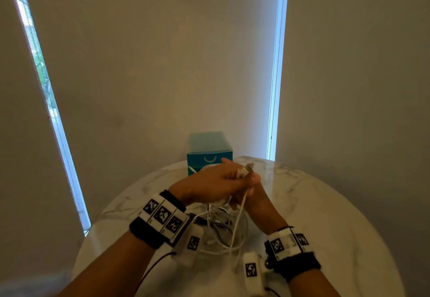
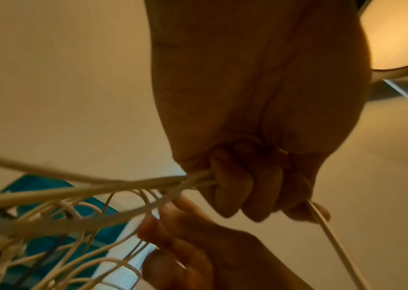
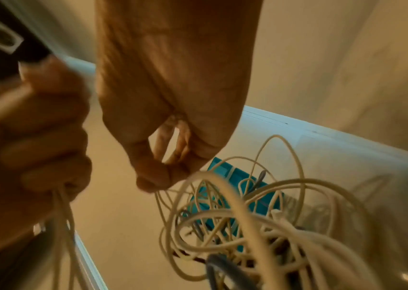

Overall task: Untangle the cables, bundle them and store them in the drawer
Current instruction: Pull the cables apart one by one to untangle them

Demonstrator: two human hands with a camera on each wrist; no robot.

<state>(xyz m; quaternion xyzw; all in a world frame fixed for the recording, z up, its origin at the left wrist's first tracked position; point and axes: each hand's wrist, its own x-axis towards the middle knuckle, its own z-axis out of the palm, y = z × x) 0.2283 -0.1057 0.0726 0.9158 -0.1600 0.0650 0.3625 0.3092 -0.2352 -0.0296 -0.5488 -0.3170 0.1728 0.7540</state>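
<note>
A tangle of white cables [image 1: 218, 229] with a few dark strands lies on the round marble table [image 1: 325, 203]. Behind it stands a teal drawer box [image 1: 209, 154]. My left hand [image 1: 218, 182] reaches across to the right and grips several white strands in a fist [image 2: 242, 186]; a plug end [image 1: 246, 168] sticks out above its fingers. Just under it, my right hand [image 1: 258, 201] pinches a thin white cable between thumb and finger [image 3: 163, 174]. Loops of the tangle [image 3: 260, 225] hang below both hands, in front of the teal box [image 3: 225, 172].
The table stands close to a wall with closed blinds and two bright window gaps [image 1: 277, 75]. Bare marble shows to the left and right of the cable pile. A thin black wire [image 1: 158, 264] runs from my left wristband towards the near table edge.
</note>
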